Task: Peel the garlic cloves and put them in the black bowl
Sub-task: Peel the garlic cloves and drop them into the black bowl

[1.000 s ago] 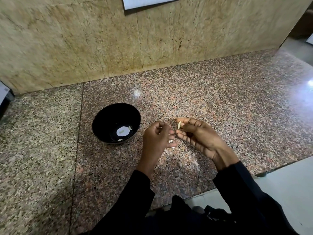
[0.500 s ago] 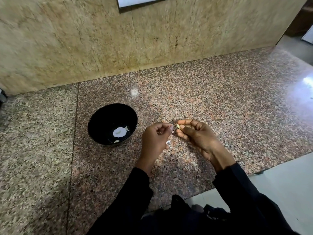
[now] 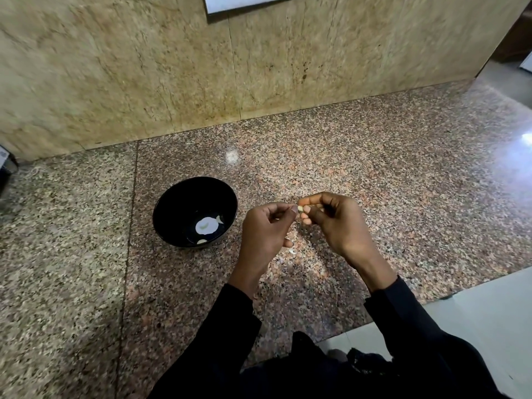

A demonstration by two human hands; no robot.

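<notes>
Wall (image 3: 115,67): beige stone slabs rose behind the work area, with the lower edge of a white sheet (image 3: 247,2) fixed at the top.
Tabletop (image 3: 374,168): speckled pink-and-grey granite, polished, with a bright glare spot at centre and another at the far right edge.
Sleeves (image 3: 408,326): black, covering both forearms down to the wrists.
Black bowl (image 3: 172,203): stood upright on the tabletop, left of both hands and apart from them; inside lay a pale round patch at the bottom, with two small pale pieces beside it that looked like peeled cloves.
Right hand (image 3: 336,223): held above the tabletop, its fingers (image 3: 307,209) curled inward and pinching the garlic clove between thumb tip and fingertips.
Left hand (image 3: 264,228): raised just beside the right hand, fingers curled, the thumb tip pressed against the clove from the left side.
Garlic clove (image 3: 300,209): small and pale, caught between the tips of both hands, mostly hidden by them; it sat in the air to the right of the bowl's rim.
Peel scraps (image 3: 293,251): a few whitish flecks lay on the tabletop below the left hand.
</notes>
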